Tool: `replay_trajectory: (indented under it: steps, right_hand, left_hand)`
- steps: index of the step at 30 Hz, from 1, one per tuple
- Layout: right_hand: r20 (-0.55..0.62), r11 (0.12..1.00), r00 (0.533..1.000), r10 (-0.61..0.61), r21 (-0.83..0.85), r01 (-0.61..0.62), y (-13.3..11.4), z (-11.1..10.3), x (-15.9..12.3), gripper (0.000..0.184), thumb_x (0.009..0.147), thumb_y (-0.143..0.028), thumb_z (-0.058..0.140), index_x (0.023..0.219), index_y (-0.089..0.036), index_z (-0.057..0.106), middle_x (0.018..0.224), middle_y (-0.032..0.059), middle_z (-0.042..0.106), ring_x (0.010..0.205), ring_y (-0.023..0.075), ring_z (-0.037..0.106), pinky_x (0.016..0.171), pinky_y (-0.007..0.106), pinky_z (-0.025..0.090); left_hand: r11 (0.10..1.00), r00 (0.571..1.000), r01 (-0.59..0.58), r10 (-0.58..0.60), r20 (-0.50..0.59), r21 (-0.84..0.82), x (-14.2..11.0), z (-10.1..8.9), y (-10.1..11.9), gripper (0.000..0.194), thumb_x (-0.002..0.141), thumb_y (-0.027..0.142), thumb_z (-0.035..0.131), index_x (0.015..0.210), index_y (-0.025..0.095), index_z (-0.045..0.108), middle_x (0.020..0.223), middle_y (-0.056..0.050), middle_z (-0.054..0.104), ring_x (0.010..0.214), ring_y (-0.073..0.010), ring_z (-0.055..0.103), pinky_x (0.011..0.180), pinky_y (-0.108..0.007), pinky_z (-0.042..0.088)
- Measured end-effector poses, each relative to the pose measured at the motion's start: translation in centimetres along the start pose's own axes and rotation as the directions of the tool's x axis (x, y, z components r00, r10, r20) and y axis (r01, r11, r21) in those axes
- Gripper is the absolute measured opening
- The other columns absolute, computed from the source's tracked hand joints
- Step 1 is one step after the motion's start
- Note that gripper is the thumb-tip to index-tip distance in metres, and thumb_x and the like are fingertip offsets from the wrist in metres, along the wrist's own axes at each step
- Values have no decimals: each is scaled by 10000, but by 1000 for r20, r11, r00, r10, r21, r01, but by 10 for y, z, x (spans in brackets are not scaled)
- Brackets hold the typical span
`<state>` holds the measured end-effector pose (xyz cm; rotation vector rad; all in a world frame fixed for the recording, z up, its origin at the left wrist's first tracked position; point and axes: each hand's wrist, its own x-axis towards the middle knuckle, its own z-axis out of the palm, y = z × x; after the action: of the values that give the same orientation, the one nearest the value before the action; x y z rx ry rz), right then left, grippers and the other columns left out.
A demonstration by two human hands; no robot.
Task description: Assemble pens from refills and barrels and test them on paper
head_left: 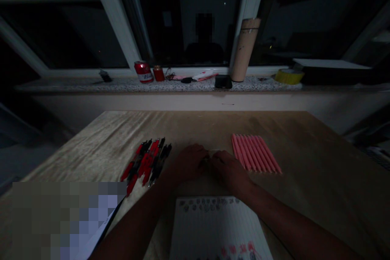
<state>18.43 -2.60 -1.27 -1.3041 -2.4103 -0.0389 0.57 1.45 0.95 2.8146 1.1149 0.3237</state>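
My left hand [191,163] and my right hand [228,167] almost meet over the middle of the table. The fingers of both are curled inward, and a small pale thing shows faintly between them, too dark to name. Just right of my right hand lies a neat row of pink pencils [256,153]. To the left of my left hand is a group of red and black pens [146,161] lying side by side. Below my wrists rests a lined notebook page [213,225] with dark scribbled circles along its top and red marks lower down.
On the granite windowsill [122,85] behind the table [304,207] stand a red can [144,72], a small red jar [159,73], a tall cardboard tube [246,50] and a roll of yellow tape [289,76]. A small black box [223,81] sits at the sill's edge.
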Motion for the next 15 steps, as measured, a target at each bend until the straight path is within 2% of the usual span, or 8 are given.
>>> replay_trajectory:
  steps: [8,15]
  right_hand:
    - [-29,998,997,68,7,-68,1,-1,0,228,848,-141,490,1025,-195,622,943,83,602,874,198,522,750,313,417]
    - [-27,996,996,83,31,-82,1,-3,1,224,865,-181,476,1036,-193,620,943,79,614,885,200,539,775,317,425]
  left_hand:
    - [1000,1000,29,-29,9,5,0,1,-3,121,801,205,500,872,159,587,897,-70,594,856,-200,532,780,-318,416]
    - [997,997,81,-81,-8,9,-1,-2,-12,207,818,222,481,971,157,603,944,-82,622,878,-218,557,786,-335,419]
